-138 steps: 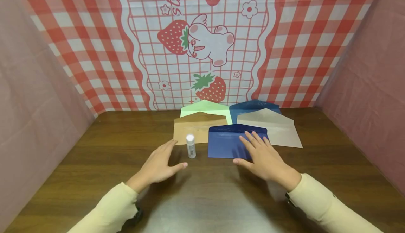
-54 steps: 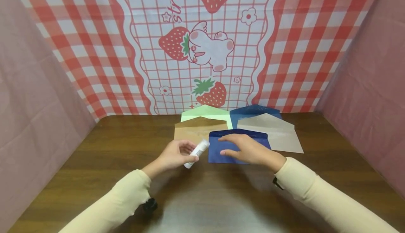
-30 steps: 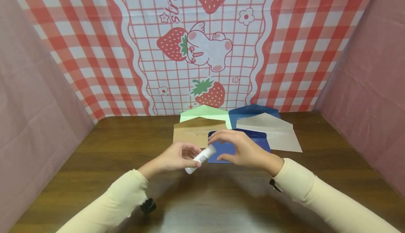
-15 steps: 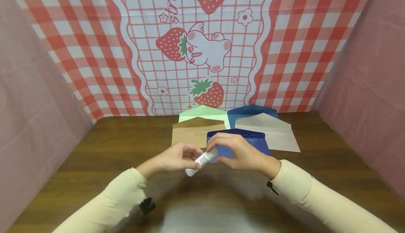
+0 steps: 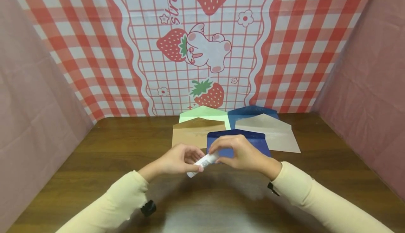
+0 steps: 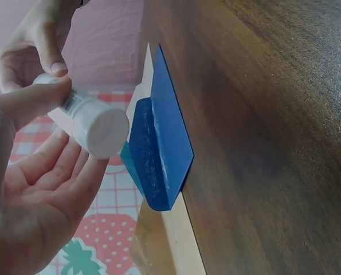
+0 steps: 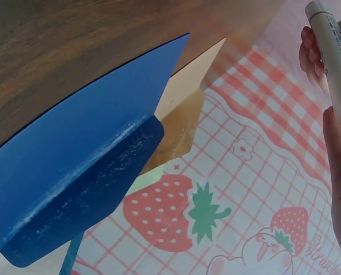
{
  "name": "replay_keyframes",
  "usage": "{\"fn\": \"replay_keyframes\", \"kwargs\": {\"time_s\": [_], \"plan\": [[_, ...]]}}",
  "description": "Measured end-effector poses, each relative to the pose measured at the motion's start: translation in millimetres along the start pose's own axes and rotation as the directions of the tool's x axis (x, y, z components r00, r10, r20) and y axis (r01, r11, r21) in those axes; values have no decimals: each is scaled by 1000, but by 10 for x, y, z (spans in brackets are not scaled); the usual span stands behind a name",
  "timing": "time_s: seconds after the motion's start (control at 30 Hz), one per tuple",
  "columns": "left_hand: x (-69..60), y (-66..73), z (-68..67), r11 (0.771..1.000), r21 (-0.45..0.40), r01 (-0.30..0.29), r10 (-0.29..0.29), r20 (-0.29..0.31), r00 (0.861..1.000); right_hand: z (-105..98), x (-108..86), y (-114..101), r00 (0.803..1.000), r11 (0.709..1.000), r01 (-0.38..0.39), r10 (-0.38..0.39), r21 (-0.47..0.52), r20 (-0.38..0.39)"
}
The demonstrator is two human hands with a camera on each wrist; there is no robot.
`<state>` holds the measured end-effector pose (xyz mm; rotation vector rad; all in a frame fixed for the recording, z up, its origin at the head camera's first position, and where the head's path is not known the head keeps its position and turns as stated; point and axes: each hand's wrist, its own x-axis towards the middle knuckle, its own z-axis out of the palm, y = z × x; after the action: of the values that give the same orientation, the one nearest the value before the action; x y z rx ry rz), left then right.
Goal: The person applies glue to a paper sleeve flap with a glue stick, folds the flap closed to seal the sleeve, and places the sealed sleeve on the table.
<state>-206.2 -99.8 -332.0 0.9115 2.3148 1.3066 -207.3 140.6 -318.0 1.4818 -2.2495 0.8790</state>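
A white glue stick [image 5: 203, 163] is held tilted above the table, in front of the dark blue envelope [image 5: 223, 152]. My left hand [image 5: 175, 159] grips its lower part between thumb and fingers. At the upper, capped end, the fingers and thumb of my right hand [image 5: 243, 152] pinch the stick. The left wrist view shows the round white base of the glue stick [image 6: 101, 127] facing the camera. The dark blue envelope lies with its flap open, and whitish smears show along the fold in the right wrist view.
Behind the dark blue envelope lie a tan envelope [image 5: 190, 136], a light green envelope [image 5: 204, 112], a teal-blue envelope [image 5: 253, 111] and a grey-beige envelope [image 5: 280, 138], flaps open. They overlap at the far side of the wooden table [image 5: 126, 138]. A strawberry-patterned cloth [image 5: 209, 50] hangs behind.
The glue stick stood on the table at first; my left hand has lifted and tilted it. My right hand has come left from over the dark blue envelope and now grasps the cap end.
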Motion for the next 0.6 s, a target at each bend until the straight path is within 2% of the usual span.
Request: {"fn": "replay_keyframes", "kwargs": {"time_s": [0.13, 0.23, 0.4, 0.53, 0.6], "plan": [[-16, 27, 42, 998, 69, -12, 15, -54, 998, 12, -24, -5, 999, 999, -42, 42, -3, -8], [-23, 47, 76, 989, 148, -20, 37, -108, 993, 30, -49, -9, 991, 991, -130, 130, 30, -11], [-35, 65, 123, 960, 271, -69, 122, -181, 976, 63, -84, -13, 957, 948, -286, 290, 141, -6], [-43, 72, 146, 936, 337, -99, 177, -209, 962, 79, -98, -6, 934, 914, -352, 358, 203, 7], [-45, 70, 146, 935, 338, -106, 184, -209, 960, 80, -101, -6, 925, 899, -374, 380, 228, 20]]}}
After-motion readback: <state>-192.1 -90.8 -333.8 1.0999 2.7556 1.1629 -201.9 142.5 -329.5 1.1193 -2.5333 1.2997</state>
